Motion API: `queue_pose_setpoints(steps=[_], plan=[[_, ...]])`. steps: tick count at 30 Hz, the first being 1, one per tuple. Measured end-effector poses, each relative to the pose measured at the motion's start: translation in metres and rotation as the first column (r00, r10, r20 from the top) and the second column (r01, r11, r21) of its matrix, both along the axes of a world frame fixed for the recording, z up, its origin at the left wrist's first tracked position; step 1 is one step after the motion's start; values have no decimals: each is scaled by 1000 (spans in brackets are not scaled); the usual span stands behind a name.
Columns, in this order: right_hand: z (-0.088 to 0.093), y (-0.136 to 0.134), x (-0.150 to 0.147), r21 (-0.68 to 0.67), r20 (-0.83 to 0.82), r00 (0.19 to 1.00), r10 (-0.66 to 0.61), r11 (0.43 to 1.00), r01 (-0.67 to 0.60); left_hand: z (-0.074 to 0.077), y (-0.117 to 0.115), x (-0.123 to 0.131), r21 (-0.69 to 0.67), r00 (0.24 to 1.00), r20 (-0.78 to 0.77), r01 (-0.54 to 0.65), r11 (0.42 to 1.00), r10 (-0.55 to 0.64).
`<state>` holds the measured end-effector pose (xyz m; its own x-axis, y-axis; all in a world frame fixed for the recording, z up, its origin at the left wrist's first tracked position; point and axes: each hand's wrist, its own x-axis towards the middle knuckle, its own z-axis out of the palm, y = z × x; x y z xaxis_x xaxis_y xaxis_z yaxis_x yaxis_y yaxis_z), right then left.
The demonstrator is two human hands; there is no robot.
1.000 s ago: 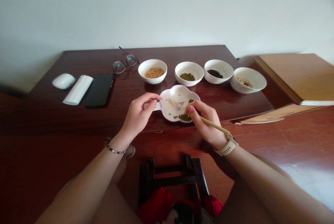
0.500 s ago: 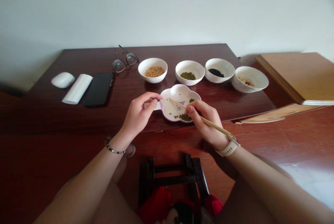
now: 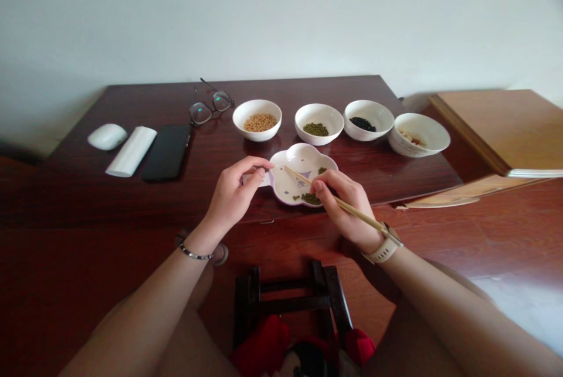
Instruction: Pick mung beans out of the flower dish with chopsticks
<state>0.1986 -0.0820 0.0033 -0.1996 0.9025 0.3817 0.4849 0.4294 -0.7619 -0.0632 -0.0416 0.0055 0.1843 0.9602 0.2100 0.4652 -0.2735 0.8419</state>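
Right hand [image 3: 352, 221] turned very slightly at the wrist since a second ago, back ends of the chopsticks [image 3: 358, 211] shifted a little over the watch [image 3: 382, 250], more of its dark dial showing, whole bench [image 3: 145, 101] slightly lower in view than half a second ago

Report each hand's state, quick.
Left hand: closed, holding the dish handle.
Right hand: closed, holding chopsticks.
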Motion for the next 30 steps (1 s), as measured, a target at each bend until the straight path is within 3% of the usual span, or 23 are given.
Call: queue_pose_setpoints(steps=[30], plan=[[3,-2,4,24,110,993,48,998,-51,3,-5,3,-18,999,-46,-3,1000,2]])
